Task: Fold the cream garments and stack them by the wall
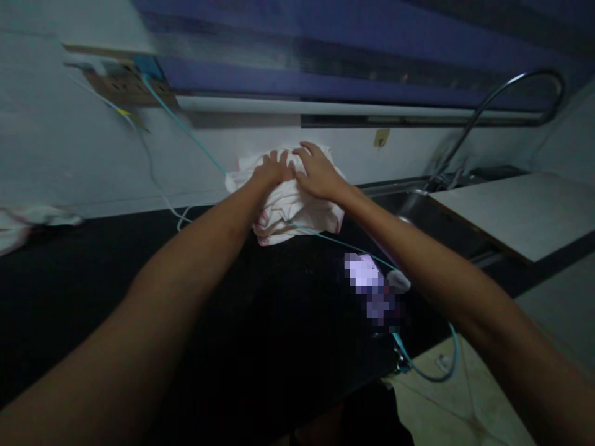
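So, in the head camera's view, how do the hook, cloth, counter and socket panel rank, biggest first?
1. Counter, easily, though part lies nearer the camera
2. Cloth, partly covered
3. Socket panel
4. Hook

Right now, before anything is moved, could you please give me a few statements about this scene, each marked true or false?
1. The left hand and the right hand both touch the cloth. True.
2. The tap stands left of the cloth. False: it stands to the right.
3. A teal cable slopes down from the sockets toward the cloth. True.
4. The counter is white. False: it is black.
5. A pale board lies right of the cloth. True.
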Tool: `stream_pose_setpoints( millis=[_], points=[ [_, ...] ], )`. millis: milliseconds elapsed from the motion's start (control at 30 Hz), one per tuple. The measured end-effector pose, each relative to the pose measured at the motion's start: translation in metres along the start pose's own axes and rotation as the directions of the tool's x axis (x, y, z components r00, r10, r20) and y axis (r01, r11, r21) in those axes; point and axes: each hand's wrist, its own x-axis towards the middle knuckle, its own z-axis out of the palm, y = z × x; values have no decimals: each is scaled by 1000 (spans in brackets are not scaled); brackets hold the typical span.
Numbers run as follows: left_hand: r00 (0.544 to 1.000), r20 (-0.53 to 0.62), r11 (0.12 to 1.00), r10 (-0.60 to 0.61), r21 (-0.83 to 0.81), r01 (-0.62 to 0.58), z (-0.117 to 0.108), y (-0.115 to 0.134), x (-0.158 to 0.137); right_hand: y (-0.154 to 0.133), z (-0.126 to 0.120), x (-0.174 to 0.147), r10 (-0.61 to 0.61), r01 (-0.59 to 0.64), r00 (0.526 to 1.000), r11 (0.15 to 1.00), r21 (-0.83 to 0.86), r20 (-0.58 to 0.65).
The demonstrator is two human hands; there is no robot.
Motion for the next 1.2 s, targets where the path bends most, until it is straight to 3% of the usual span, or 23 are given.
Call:
stream_pose_setpoints(
  millis=[100, 167, 233, 333, 433, 533, 633, 733, 867, 1200],
  points=[
    [997, -16, 991, -71, -113, 69, -4, 7, -7, -77, -9, -76, 93, -76, 987, 989, 130, -131],
    [994, -82, 987, -73, -149, 60, -14, 16, -15, -126, -1, -129, 239, -204, 965, 942, 266, -108],
    [984, -180, 988, -1, -149, -26, -30, 27, -29, -161, 16, -172, 339, -313, 941, 886, 343, -17],
    [939, -310, 967, 146, -156, -202, -59, 40, -73, -182, 41, -210, 315, -358, 929, 898, 256, 193],
    [892, -383, 897, 241, -264, -356, -77, 34, -157, -180, 54, -222, 278, -323, 916, 939, 117, 290],
    [923, -221, 897, 316, -246, -366, -71, 1, -267, -179, 55, -226, 271, -294, 909, 955, 28, 317],
    [988, -5, 976, 152, -158, -151, -52, -43, -363, -182, 53, -227, 270, -286, 899, 958, -6, 345],
    [988, 149, 999, -37, -25, 41, -37, -69, -416, -183, 52, -226, 279, -288, 883, 957, -32, 377],
    [976, 195, 993, -95, 87, 79, -29, -68, -428, -177, 51, -227, 253, -257, 874, 965, -49, 415],
    [976, 199, 996, -94, 30, 90, -40, -60, -430, -170, 52, -233, 222, -215, 873, 974, -65, 434]
  ],
)
